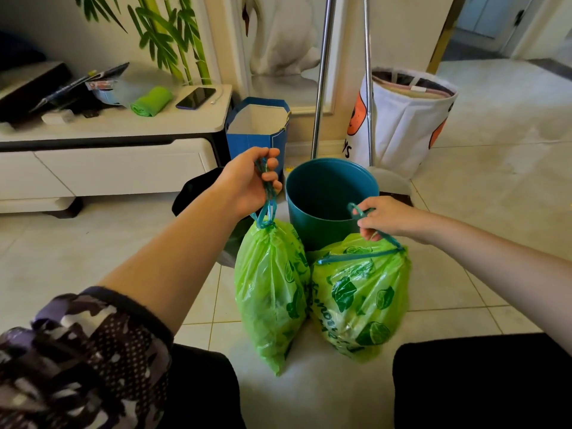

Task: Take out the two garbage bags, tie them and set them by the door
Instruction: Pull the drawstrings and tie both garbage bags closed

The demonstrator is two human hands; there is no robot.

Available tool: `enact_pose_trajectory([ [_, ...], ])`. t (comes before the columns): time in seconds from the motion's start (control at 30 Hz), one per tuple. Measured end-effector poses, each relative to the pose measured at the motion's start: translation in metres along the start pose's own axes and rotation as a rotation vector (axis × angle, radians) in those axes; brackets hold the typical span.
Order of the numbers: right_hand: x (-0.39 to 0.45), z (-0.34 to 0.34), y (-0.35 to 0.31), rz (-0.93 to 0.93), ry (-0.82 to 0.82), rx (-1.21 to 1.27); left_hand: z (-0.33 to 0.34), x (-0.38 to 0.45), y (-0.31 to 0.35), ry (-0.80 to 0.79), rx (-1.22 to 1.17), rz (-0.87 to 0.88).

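Note:
Two full green garbage bags with lime prints stand side by side on the tiled floor between my knees. My left hand [247, 184] is shut on the teal drawstring of the left bag [269, 292], whose neck is cinched tight under it. My right hand [387, 218] pinches the teal drawstring of the right bag [362, 301]; that bag's mouth is gathered but looks looser, with one string lying across its top. Just behind both bags stands a teal round bin [331, 193] with no liner in it.
A black bin [195, 190] sits behind my left forearm. A blue paper bag [257, 125], two metal poles [322, 82] and a white laundry basket [405, 119] line the wall. A low white cabinet [102, 162] at left holds a green bag roll and a phone. A doorway [495, 23] opens at the far right.

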State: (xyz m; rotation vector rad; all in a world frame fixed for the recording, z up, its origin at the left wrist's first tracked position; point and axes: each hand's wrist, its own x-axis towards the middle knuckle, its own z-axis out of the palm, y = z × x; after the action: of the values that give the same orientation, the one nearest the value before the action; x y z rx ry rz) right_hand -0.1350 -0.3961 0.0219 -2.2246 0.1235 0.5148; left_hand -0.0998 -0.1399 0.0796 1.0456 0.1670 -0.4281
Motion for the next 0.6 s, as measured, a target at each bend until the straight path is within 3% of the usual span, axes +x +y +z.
enact_pose_trajectory([
  [0.2,-0.025,0.024,-0.02,-0.152,-0.38,-0.367,-0.005,0.007,0.0,0.013,0.042,0.009],
  [0.27,-0.027,0.032,-0.015,-0.222,-0.415,-0.571,-0.006,0.01,-0.001,0.029,0.046,0.014],
  [0.4,-0.021,0.035,-0.015,-0.414,-0.2,-0.718,-0.004,0.014,-0.002,0.033,0.044,0.007],
  [0.6,-0.004,0.007,-0.035,-0.388,0.14,-0.623,0.004,0.031,-0.012,0.021,0.032,0.004],
])
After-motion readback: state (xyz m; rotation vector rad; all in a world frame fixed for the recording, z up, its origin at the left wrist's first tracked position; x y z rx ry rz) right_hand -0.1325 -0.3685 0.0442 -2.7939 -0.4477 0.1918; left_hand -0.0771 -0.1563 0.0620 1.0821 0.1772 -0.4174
